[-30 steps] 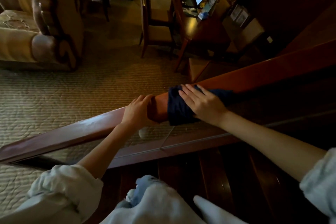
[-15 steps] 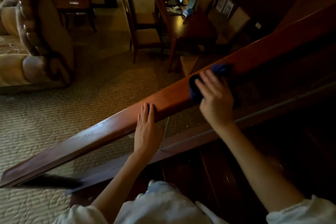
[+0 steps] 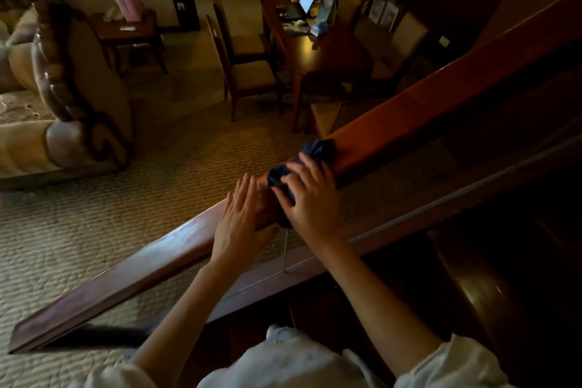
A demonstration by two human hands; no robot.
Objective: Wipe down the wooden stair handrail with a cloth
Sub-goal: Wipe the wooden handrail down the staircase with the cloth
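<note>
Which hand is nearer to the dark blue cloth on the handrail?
Right. The right hand grips the dark blue cloth against the handrail; the left hand rests flat on the handrail just down-slope, apart from the cloth.

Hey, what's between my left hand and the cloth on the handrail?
Only a short bare strip of handrail separates the left hand from the cloth, as the head view shows.
</note>
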